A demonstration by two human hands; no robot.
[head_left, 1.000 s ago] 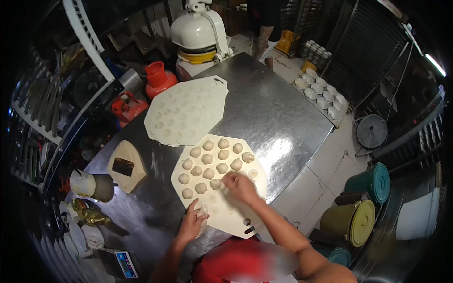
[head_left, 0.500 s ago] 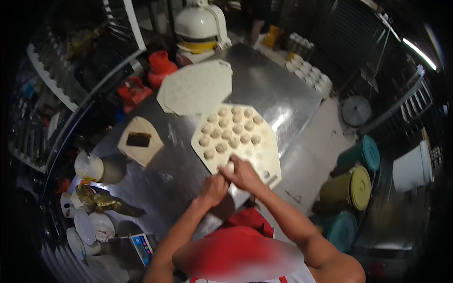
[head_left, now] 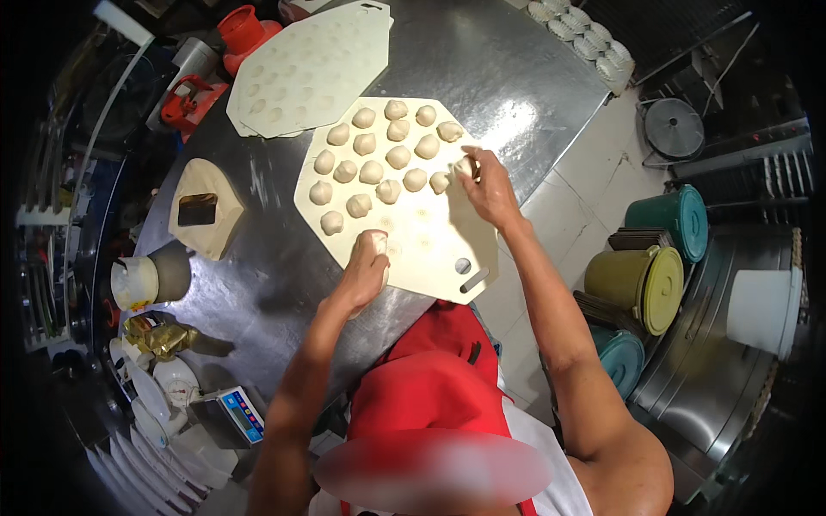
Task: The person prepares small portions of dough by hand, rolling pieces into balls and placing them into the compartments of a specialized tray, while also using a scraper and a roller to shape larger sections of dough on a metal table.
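Note:
Rows of pale dough balls (head_left: 371, 173) sit on a cream eight-sided board (head_left: 404, 245), which has a round hole and a slot near its front right corner. At the board's right side, my right hand (head_left: 492, 189) pinches a dough ball (head_left: 464, 164) between thumb and fingers, beside the rows. Over the board's front left edge, my left hand (head_left: 365, 273) has its fingers curled in. Something pale shows among those fingers, but I cannot make out what it is.
A second cream board (head_left: 314, 73) lies beyond on the steel table (head_left: 275, 284). Along the left are a phone (head_left: 197, 210) on a beige pad, a white tub (head_left: 135, 283) and a digital scale (head_left: 241, 415). Lidded bins (head_left: 662, 291) stand right; a red gas cylinder (head_left: 245, 34) far left.
My hands, together over the board's near edge before, are now apart. The right has gone out to the board's right side with a dough ball. The whole view has shifted too.

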